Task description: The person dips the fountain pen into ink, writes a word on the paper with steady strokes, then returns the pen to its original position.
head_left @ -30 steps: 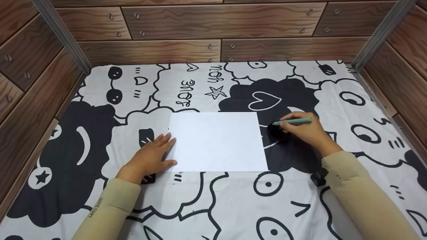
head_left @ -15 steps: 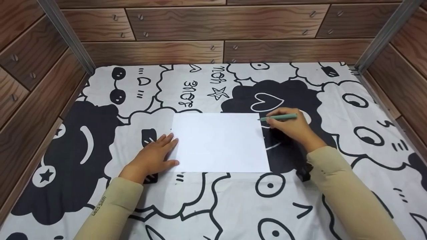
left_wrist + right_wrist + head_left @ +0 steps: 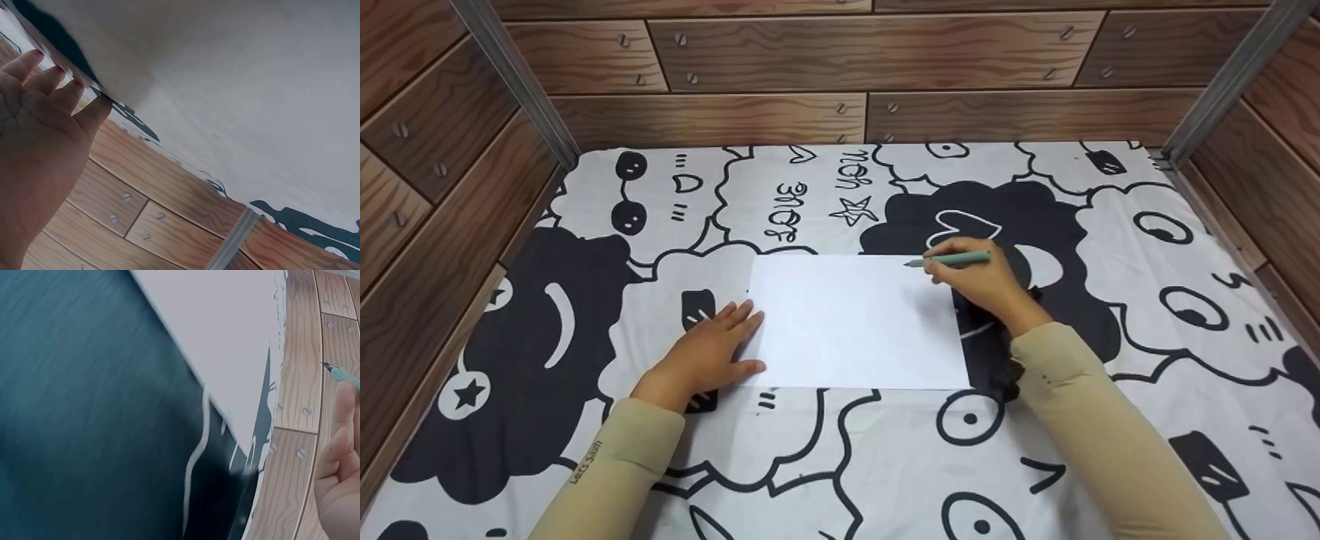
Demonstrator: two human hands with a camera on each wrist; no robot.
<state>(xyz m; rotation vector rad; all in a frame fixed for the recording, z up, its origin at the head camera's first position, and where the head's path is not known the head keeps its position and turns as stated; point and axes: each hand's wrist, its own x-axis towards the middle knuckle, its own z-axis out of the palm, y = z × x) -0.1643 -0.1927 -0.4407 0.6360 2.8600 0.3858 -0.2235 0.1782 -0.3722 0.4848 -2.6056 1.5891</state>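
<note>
A blank white sheet of paper lies on the patterned cloth in the head view. My left hand rests at its left edge, fingers extended, with fingertips and thumb touching the paper's border. In the left wrist view the left hand shows its palm side with loosely extended fingers. My right hand pinches a green pen over the paper's upper right corner, tip pointing left. Whether the tip touches the paper I cannot tell. The right wrist view shows the pen with its dark tip uncovered, above the curled fingers.
A black-and-white cartoon cloth covers the surface. Wood-print panels stand behind and on both sides, with grey metal posts at the back corners. A small black object sits under the right wrist.
My right hand has moved left with the pen, from the dark cloth beside the paper to over its upper right corner. My left hand stays at the left edge.
</note>
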